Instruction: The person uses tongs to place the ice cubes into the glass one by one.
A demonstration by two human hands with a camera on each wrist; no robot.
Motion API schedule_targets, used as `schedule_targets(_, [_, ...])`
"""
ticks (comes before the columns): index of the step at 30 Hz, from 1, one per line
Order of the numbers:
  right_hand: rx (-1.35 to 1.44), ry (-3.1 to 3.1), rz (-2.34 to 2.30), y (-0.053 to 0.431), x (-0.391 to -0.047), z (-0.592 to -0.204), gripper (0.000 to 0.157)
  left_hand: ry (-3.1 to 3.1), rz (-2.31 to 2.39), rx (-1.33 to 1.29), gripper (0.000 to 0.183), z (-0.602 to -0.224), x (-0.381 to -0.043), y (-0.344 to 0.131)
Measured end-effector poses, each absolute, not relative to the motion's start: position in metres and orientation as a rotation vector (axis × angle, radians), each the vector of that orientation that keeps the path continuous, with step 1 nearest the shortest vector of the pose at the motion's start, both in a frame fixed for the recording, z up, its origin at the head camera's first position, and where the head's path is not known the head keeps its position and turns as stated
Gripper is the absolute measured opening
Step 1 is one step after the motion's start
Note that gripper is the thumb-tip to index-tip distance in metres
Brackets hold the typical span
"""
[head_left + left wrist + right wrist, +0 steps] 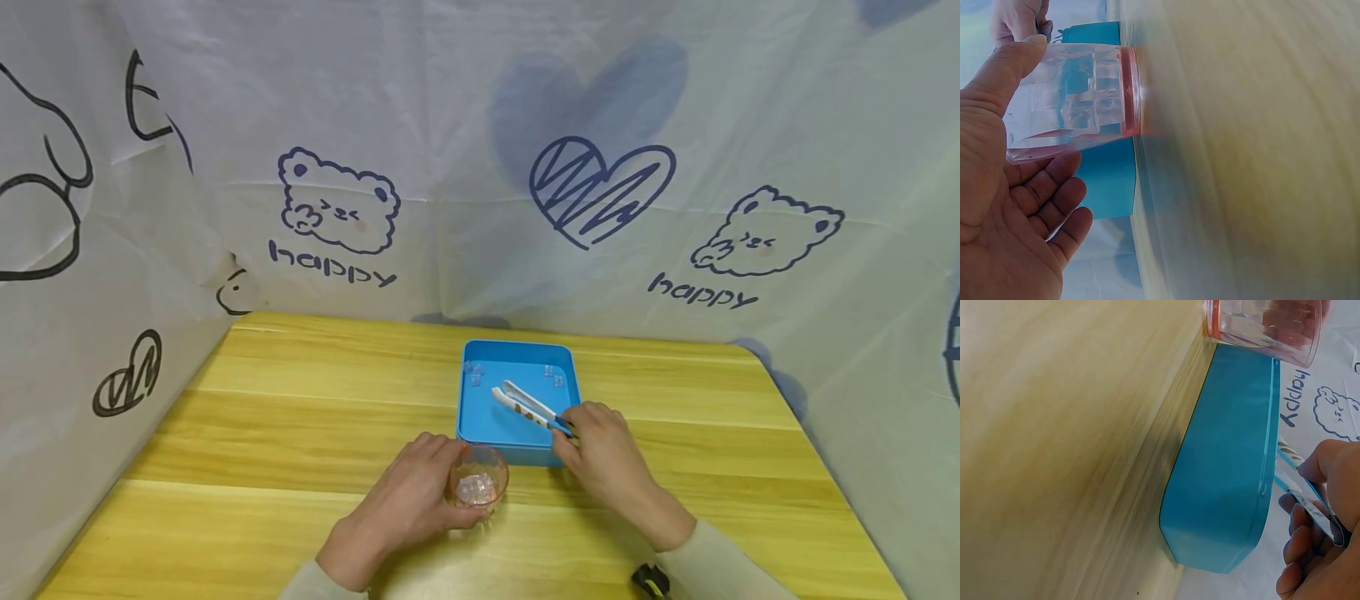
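My left hand (408,492) holds a clear, pink-tinted cup (491,460) between thumb and fingers. The cup stands upright on the table, with several clear cubes (476,490) inside. In the left wrist view the thumb (1007,69) lies along one side of the cup, and the other fingers curl at the opposite side. My right hand (607,458) grips a pair of tongs (520,407) with white tips. Those tips are parted over the blue tray (480,421), with nothing between them. Small clear cubes (476,375) lie at the tray's back left, others (553,377) at its back right.
The tray stands on a yellow wood-grain table (315,417), just beyond the cup. White cloth (450,125) with drawn bears and hearts hangs behind and on both sides. A small black object (650,581) lies by the right sleeve at the near edge of view.
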State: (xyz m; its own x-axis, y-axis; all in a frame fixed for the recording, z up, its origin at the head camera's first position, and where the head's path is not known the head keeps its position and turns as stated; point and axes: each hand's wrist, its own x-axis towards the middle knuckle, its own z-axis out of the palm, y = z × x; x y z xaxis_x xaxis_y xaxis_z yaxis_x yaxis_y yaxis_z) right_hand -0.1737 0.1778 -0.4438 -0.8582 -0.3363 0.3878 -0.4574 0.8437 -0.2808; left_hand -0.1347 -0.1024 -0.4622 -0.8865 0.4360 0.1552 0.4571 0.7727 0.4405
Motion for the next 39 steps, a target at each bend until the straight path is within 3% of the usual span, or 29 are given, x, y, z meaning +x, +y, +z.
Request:
schedule_targets(14, [0.578,-2.792,0.527,0.164,-0.187,-0.446,0.011,-2.907,-0.741,-0.749,0.070,-0.462,-0.135,-0.103])
schedule_targets(27, [0.618,-2.881,0.427,0.154,-0.199,-0.446,0.026,-2.896,-0.727,-0.757,0.070,-0.462,-0.135,-0.104])
schedule_targets(39, [0.662,-2.873,0.411,0.146,-0.212,-0.448,0.028,-2.912,-0.740,-0.751,0.068,-0.461,-0.136,-0.103])
